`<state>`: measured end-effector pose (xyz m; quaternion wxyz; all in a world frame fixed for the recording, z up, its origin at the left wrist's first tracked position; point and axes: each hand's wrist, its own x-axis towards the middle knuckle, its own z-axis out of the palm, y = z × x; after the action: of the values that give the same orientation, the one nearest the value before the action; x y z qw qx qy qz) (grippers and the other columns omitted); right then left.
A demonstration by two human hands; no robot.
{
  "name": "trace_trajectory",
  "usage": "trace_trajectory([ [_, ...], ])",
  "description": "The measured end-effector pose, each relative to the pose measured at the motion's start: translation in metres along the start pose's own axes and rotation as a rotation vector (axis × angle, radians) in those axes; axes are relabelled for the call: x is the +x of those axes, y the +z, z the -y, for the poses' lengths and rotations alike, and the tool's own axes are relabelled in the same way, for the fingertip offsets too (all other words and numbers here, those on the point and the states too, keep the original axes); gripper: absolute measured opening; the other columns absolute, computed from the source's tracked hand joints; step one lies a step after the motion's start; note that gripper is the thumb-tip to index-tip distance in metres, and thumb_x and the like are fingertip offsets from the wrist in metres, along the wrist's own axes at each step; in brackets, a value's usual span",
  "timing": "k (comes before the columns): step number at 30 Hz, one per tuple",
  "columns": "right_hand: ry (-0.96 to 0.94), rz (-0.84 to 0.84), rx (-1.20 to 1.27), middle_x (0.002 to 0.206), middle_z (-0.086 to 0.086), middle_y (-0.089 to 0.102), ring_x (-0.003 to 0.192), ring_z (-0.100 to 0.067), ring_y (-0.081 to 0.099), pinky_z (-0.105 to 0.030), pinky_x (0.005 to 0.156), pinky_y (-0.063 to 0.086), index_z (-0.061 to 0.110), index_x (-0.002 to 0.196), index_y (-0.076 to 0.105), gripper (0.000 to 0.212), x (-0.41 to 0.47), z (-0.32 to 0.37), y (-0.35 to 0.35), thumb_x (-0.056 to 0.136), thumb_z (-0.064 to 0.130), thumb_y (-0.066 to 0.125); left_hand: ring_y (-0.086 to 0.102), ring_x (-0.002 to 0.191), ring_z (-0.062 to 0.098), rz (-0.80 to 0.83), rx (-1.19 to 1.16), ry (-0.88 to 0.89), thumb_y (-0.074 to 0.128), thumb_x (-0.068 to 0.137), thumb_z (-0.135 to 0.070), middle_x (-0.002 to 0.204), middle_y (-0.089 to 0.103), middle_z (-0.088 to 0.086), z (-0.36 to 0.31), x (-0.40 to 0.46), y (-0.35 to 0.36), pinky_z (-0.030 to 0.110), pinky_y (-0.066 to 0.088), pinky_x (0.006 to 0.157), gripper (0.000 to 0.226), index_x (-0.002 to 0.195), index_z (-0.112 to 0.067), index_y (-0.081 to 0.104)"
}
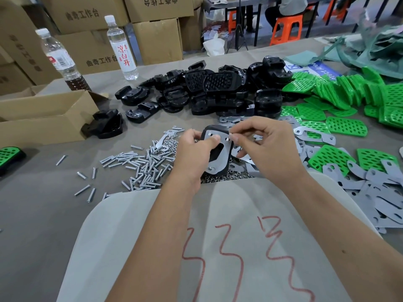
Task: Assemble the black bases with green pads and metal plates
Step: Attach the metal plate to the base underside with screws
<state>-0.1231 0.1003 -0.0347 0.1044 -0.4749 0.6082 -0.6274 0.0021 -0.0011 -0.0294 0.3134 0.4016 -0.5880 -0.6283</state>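
Over the bench (43, 214), the left hand (194, 151) grips a black base (218, 149) with a metal plate (220, 153) laid on it, thumb pressing the plate. The right hand (261, 144) pinches something tiny at the plate's upper corner, amid loose screws (141, 164).

Both bare forearms reach fwd from the bottom edge, converging toward centre. Left hand (194, 149) has its back to the camera, fingers curled round the left edge of a black plastic base topped w/ a grey metal plate (218, 150), thumb pressed flat on the plate face. Right hand (263, 144) sits just beside it, wrist bent inward, thumb & index pinching something tiny at the plate's upper right corner; other fingers loosely curled beneath.
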Motion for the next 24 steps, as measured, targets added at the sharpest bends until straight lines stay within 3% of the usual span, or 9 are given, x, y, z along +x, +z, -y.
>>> trace_trajectory([
  [8,-0.054,0.002,-0.161,0.084,0.005,0.075,0.067,-0.019,0.071,-0.045,0.059,0.062,0.012,0.084,0.078,0.014,-0.001,-0.0065,0.0012,0.084,-0.002,0.08,0.067,0.076,0.024,-0.007,0.046,0.032,0.072,0.094,-0.018,0.089,0.071,0.008,0.0012,0.0001,0.0015,0.039,0.054,0.071,0.014,0.095,-0.014,0.059],
  [15,-0.041,0.052,-0.141,0.087,0.0,0.067,0.076,-0.017,0.065,-0.033,0.058,0.063,0.013,0.1,0.081,0.022,-0.0004,-0.0056,0.0025,0.086,-0.004,0.078,0.064,0.072,0.023,-0.006,0.043,0.034,0.073,0.093,-0.016,0.085,0.069,0.006,0.002,0.0006,0.0015,0.038,0.051,0.07,0.016,0.092,-0.013,0.057],
  [24,0.01,0.057,-0.072,0.082,0.0,0.063,0.063,-0.009,0.06,-0.026,0.053,0.06,0.011,0.088,0.083,0.01,0.0014,-0.002,-0.0012,0.082,0.004,0.086,0.064,0.059,0.012,0.023,0.022,0.023,0.073,0.093,-0.016,0.081,0.068,0.005,0.003,0.0007,-0.0002,0.029,0.05,0.059,0.016,0.09,-0.012,0.058],
])
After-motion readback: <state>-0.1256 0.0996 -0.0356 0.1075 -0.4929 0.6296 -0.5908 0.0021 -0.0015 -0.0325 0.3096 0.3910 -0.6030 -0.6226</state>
